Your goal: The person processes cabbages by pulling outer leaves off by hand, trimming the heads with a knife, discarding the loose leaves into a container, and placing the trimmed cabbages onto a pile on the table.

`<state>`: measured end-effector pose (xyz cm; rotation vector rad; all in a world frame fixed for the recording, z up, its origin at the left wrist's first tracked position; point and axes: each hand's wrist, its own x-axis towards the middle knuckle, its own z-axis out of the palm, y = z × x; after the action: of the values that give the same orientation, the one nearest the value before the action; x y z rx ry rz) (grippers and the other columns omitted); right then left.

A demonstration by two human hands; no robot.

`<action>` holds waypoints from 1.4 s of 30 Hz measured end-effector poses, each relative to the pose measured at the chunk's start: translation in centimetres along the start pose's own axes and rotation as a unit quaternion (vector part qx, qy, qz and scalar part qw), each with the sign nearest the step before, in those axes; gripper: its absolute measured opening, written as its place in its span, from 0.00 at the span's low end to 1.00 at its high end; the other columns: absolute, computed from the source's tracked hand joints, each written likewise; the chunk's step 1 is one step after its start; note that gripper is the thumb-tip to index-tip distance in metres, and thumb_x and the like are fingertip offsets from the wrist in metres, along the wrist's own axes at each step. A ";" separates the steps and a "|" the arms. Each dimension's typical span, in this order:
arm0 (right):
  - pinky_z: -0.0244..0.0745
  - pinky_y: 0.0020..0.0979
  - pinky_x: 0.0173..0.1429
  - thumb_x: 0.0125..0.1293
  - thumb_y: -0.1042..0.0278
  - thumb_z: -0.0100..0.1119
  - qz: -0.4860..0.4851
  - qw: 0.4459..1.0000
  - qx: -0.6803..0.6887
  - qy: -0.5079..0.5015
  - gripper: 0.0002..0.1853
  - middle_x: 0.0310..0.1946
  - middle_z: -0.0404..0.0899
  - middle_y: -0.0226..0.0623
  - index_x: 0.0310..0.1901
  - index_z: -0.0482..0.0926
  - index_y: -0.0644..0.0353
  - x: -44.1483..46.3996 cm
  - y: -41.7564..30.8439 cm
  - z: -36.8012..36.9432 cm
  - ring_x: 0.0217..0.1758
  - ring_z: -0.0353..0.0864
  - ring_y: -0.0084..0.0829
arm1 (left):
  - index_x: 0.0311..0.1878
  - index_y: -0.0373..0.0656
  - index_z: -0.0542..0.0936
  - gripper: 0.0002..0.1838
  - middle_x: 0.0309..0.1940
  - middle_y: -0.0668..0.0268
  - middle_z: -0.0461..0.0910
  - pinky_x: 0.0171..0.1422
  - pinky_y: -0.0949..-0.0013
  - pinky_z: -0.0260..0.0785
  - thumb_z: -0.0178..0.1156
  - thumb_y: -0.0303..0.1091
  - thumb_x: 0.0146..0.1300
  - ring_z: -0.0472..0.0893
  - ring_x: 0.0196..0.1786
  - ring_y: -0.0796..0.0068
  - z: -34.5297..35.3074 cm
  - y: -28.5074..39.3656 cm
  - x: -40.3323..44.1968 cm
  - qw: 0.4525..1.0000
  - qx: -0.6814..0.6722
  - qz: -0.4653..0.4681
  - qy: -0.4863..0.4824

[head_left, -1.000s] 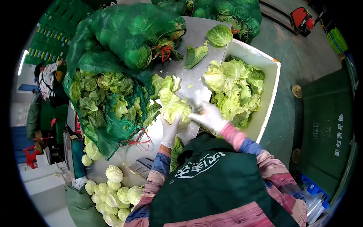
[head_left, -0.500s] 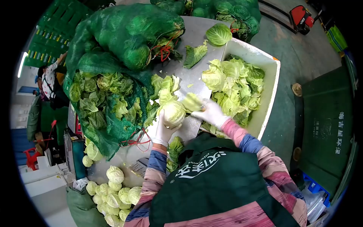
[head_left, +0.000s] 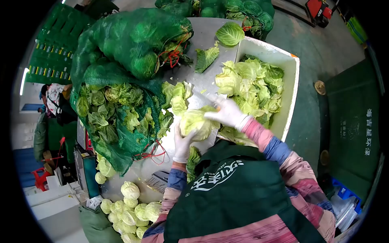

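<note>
A metal table [head_left: 204,30] stands on a green floor [head_left: 302,69], with a large green bin [head_left: 352,129] at the far right of the room. Above the middle of the table is a pale green cabbage [head_left: 194,123], held off to the near side of some loose leaves [head_left: 177,97]. It is nearly round, with no clear long axis, and I cannot tell which way its stem end points.

The white-gloved left hand [head_left: 183,141] cups it from the near left, fingers curled up its left side and thumb across the near face, the forearm rising from the near edge. The gloved right hand [head_left: 227,113] comes in from the near right, back upward, fingers pointing left and touching the cabbage's right side; whether they grip a leaf or something else I cannot tell.

To the right, a white box [head_left: 289,81] holds trimmed leaves [head_left: 259,87]. To the left lies an open green net bag [head_left: 121,158]; near left, a pile of cabbages [head_left: 129,216].
</note>
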<state>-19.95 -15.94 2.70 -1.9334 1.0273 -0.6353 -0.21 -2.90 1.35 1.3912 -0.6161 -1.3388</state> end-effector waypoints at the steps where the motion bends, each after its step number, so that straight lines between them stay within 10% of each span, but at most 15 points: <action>1: 0.72 0.35 0.59 0.51 0.41 0.68 0.069 0.992 0.000 -0.109 0.42 0.56 0.74 0.52 0.65 0.69 0.53 -0.5 -1.9 0.2 0.57 0.76 0.47 | 0.66 0.38 0.60 0.40 0.60 0.58 0.68 0.64 0.64 0.66 0.71 0.32 0.51 0.71 0.61 0.63 0.6 -0.3 0.6 0.987 0.125 0.098 0.014; 7: 0.74 0.35 0.56 0.52 0.39 0.63 0.025 0.994 -0.105 -0.015 0.40 0.49 0.78 0.53 0.61 0.73 0.58 -1.3 -0.9 3.9 0.52 0.78 0.50 | 0.66 0.34 0.58 0.48 0.60 0.57 0.67 0.67 0.65 0.64 0.75 0.26 0.42 0.70 0.62 0.66 0.8 -1.8 1.8 0.931 0.302 0.207 -0.005; 10: 0.77 0.37 0.44 0.53 0.53 0.61 0.101 0.987 0.121 -0.022 0.21 0.31 0.82 0.50 0.42 0.83 0.61 -0.6 1.6 2.5 0.36 0.84 0.45 | 0.68 0.36 0.56 0.52 0.61 0.57 0.64 0.71 0.64 0.58 0.77 0.28 0.40 0.65 0.66 0.65 0.8 -0.5 0.8 0.966 0.221 0.124 -0.053; 14: 0.77 0.44 0.42 0.57 0.59 0.59 0.255 0.937 -0.237 -0.009 0.13 0.33 0.83 0.49 0.34 0.83 0.60 0.3 9.2 -0.8 0.37 0.83 0.48 | 0.69 0.37 0.53 0.54 0.62 0.56 0.63 0.71 0.64 0.59 0.77 0.28 0.40 0.65 0.66 0.66 -0.4 0.3 -0.2 0.977 0.174 0.088 -0.082; 19: 0.76 0.37 0.50 0.58 0.41 0.60 0.148 0.985 -0.065 -0.068 0.34 0.52 0.77 0.49 0.60 0.73 0.56 -0.5 1.9 -0.4 0.44 0.82 0.42 | 0.67 0.38 0.54 0.53 0.62 0.55 0.62 0.69 0.64 0.62 0.77 0.29 0.40 0.66 0.66 0.64 -1.2 -2.5 0.2 0.962 0.241 0.127 -0.029; 20: 0.76 0.35 0.50 0.58 0.39 0.60 0.006 1.000 -0.020 -0.018 0.39 0.48 0.79 0.47 0.65 0.68 0.55 -0.9 3.1 2.9 0.44 0.82 0.42 | 0.67 0.38 0.54 0.53 0.62 0.55 0.62 0.69 0.64 0.62 0.77 0.29 0.40 0.66 0.66 0.64 -0.9 -2.2 0.2 0.962 0.239 0.128 -0.027; 23: 0.77 0.26 0.37 0.61 0.46 0.61 0.207 0.929 0.270 -0.148 0.36 0.41 0.80 0.43 0.66 0.67 0.56 -0.9 -0.3 4.3 0.29 0.80 0.27 | 0.64 0.40 0.59 0.43 0.58 0.56 0.67 0.68 0.64 0.62 0.73 0.31 0.46 0.67 0.65 0.64 -0.8 -1.3 -0.2 0.960 0.252 0.122 0.006; 25: 0.74 0.23 0.31 0.62 0.49 0.61 0.303 0.902 0.289 -0.110 0.33 0.39 0.80 0.38 0.66 0.67 0.56 -0.8 2.1 5.4 0.24 0.76 0.20 | 0.65 0.44 0.61 0.37 0.60 0.56 0.68 0.66 0.56 0.64 0.67 0.40 0.55 0.69 0.64 0.60 -1.7 -1.0 -0.5 0.990 -0.114 -0.079 0.034; 29: 0.74 0.25 0.29 0.64 0.56 0.60 0.309 0.909 0.278 0.021 0.27 0.35 0.81 0.36 0.62 0.72 0.60 -2.1 7.6 3.7 0.27 0.78 0.22 | 0.69 0.51 0.63 0.38 0.65 0.61 0.68 0.51 0.59 0.69 0.48 0.65 0.61 0.69 0.63 0.60 -3.3 -0.9 -2.4 0.895 -0.428 -0.123 0.001; 33: 0.74 0.25 0.28 0.64 0.59 0.60 0.273 0.960 -0.009 0.062 0.29 0.37 0.81 0.41 0.61 0.69 0.72 -2.1 15.6 0.0 0.27 0.78 0.25 | 0.67 0.51 0.65 0.38 0.65 0.60 0.68 0.47 0.61 0.67 0.45 0.67 0.61 0.68 0.63 0.58 -6.9 -2.9 -2.8 0.863 -0.498 -0.089 -0.007; 35: 0.73 0.24 0.27 0.65 0.59 0.59 0.255 0.957 0.089 0.104 0.28 0.37 0.81 0.44 0.60 0.70 0.73 -2.4 14.8 -0.5 0.24 0.78 0.25 | 0.66 0.51 0.67 0.35 0.65 0.61 0.67 0.49 0.58 0.68 0.45 0.65 0.62 0.68 0.63 0.57 -8.2 -1.6 -3.4 0.843 -0.529 -0.073 -0.067; 42: 0.65 0.24 0.20 0.65 0.62 0.57 0.250 0.962 0.113 0.002 0.22 0.34 0.82 0.43 0.55 0.73 0.72 -3.2 11.5 0.1 0.18 0.75 0.23 | 0.63 0.54 0.71 0.31 0.62 0.61 0.71 0.57 0.51 0.70 0.49 0.60 0.62 0.70 0.62 0.57 -22.0 1.9 -9.3 0.788 -0.544 0.187 0.220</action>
<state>-26.45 -16.80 -7.32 -1.3979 1.3222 -0.4425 18.51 12.04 2.44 0.5091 0.2260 -0.7352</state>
